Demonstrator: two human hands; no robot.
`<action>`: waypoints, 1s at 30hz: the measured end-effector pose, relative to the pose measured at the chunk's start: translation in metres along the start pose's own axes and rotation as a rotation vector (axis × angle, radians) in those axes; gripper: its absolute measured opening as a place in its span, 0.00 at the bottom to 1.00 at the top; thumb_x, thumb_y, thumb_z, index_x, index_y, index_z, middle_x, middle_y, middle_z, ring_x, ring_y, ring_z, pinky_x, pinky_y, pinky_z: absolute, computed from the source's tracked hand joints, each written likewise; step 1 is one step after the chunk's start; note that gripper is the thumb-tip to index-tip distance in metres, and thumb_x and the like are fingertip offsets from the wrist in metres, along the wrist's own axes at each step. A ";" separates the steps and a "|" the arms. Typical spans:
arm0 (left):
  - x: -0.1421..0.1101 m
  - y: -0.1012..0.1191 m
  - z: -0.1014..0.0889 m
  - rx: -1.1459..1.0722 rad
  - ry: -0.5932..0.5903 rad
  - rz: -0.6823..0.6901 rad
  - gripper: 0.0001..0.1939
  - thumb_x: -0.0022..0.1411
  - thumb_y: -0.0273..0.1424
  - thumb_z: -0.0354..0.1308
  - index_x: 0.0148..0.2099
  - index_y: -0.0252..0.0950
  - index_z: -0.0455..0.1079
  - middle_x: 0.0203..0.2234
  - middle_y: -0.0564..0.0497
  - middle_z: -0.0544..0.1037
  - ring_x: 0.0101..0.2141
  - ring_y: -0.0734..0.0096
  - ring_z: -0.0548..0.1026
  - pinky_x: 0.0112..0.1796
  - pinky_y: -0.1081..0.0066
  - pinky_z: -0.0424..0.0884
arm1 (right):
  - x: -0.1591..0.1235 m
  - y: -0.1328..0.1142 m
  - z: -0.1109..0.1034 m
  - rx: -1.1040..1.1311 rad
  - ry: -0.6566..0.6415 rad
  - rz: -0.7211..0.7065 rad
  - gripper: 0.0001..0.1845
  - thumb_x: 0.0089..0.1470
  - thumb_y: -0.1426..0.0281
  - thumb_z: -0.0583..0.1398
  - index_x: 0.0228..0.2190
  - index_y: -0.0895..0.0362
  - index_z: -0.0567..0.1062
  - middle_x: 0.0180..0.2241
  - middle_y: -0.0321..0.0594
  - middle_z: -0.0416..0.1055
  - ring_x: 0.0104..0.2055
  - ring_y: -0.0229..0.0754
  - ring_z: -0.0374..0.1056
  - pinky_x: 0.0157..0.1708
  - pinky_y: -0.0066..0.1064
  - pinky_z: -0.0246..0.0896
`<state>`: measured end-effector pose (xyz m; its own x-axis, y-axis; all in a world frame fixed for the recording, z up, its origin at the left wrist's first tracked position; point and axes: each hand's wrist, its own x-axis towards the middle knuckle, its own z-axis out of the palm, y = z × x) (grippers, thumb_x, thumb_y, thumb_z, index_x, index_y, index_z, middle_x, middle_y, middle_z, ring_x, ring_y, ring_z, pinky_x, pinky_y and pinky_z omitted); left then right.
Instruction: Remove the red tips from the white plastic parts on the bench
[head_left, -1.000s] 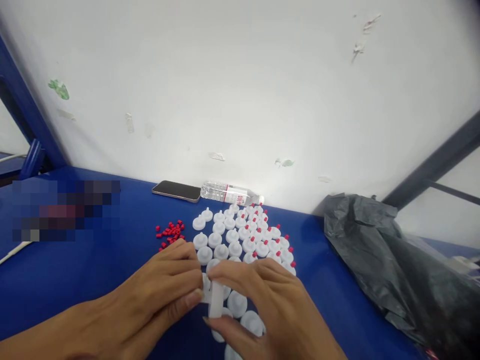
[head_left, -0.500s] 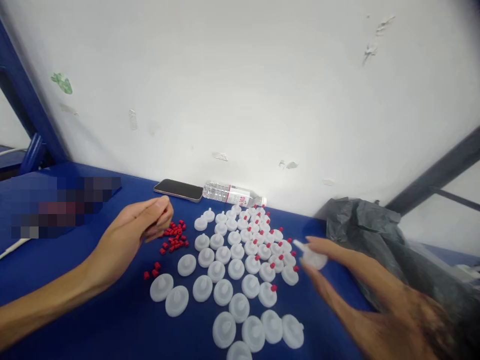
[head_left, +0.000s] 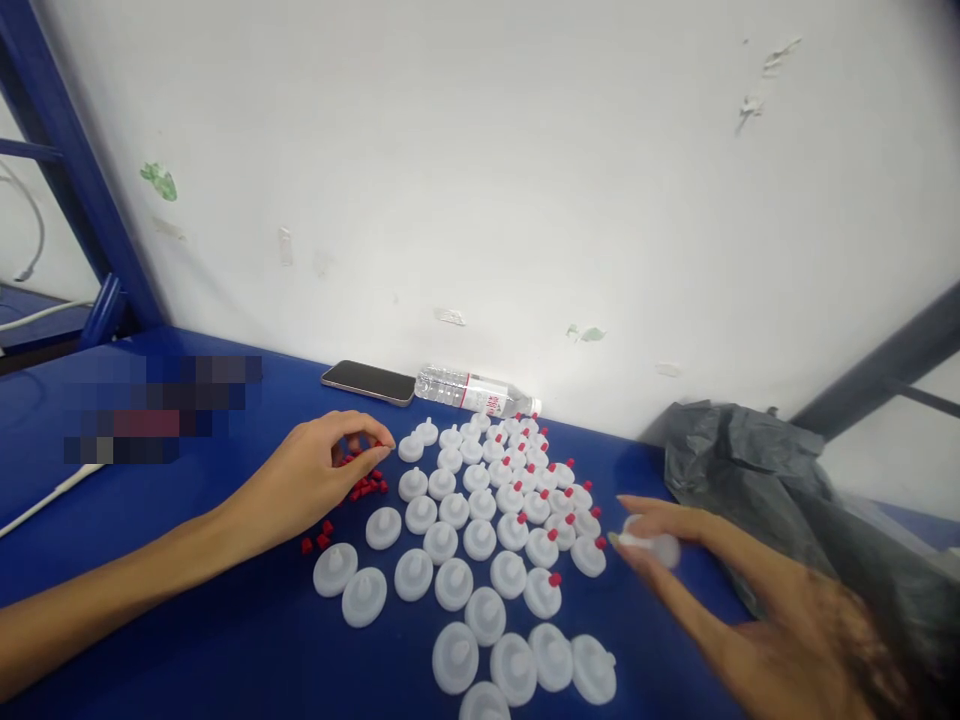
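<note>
Over the small pile of red caps [head_left: 365,487], my left hand [head_left: 330,465] has thumb and forefinger pinched together, with a bit of red showing at their tips, apparently one red cap. My right hand [head_left: 720,580] grips a white plastic disc with a nozzle [head_left: 661,549] between thumb and fingers; the nozzle points left. Between the hands, many similar white discs [head_left: 479,538] lie in loose rows, nozzles up. Those toward the right and back carry red caps on their nozzles, such as the capped disc [head_left: 542,594]. A few loose red caps [head_left: 323,542] lie below my left wrist.
A phone [head_left: 367,381] and a clear water bottle [head_left: 480,391] lie along the white wall [head_left: 480,200]. A dark plastic bag [head_left: 750,460] sits at the right. On the blue table [head_left: 225,620], a blurred-out patch and a white cable [head_left: 52,492] are at the left.
My left hand has moved right and down onto the red cap pile. My right hand still holds its disc, now turned so the nozzle lies nearly level. The view has shifted slightly.
</note>
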<state>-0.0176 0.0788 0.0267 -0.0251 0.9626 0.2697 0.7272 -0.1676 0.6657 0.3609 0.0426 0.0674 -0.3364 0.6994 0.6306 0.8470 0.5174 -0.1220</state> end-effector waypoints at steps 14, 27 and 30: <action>-0.003 -0.025 0.010 0.203 -0.052 0.337 0.13 0.70 0.40 0.54 0.44 0.46 0.80 0.40 0.50 0.81 0.46 0.55 0.71 0.46 0.57 0.72 | -0.010 0.004 0.019 0.308 -0.627 0.304 0.07 0.58 0.63 0.61 0.30 0.45 0.78 0.27 0.23 0.79 0.28 0.37 0.75 0.30 0.22 0.68; -0.003 -0.017 0.008 0.247 -0.068 0.332 0.15 0.71 0.38 0.51 0.40 0.42 0.78 0.41 0.47 0.80 0.45 0.54 0.70 0.47 0.55 0.71 | 0.002 -0.008 0.013 0.318 -0.470 0.218 0.05 0.56 0.66 0.62 0.28 0.44 0.78 0.26 0.23 0.79 0.27 0.39 0.77 0.31 0.23 0.71; -0.005 -0.010 0.006 0.243 -0.071 0.321 0.16 0.72 0.39 0.50 0.40 0.40 0.78 0.41 0.46 0.80 0.45 0.54 0.70 0.48 0.54 0.71 | 0.002 -0.010 0.008 0.274 -0.447 0.179 0.06 0.59 0.67 0.61 0.32 0.44 0.79 0.30 0.25 0.81 0.29 0.40 0.78 0.35 0.24 0.74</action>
<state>-0.0207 0.0767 0.0150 0.2709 0.8831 0.3830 0.8315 -0.4152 0.3691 0.3487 0.0433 0.0636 -0.3898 0.8985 0.2021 0.7888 0.4390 -0.4302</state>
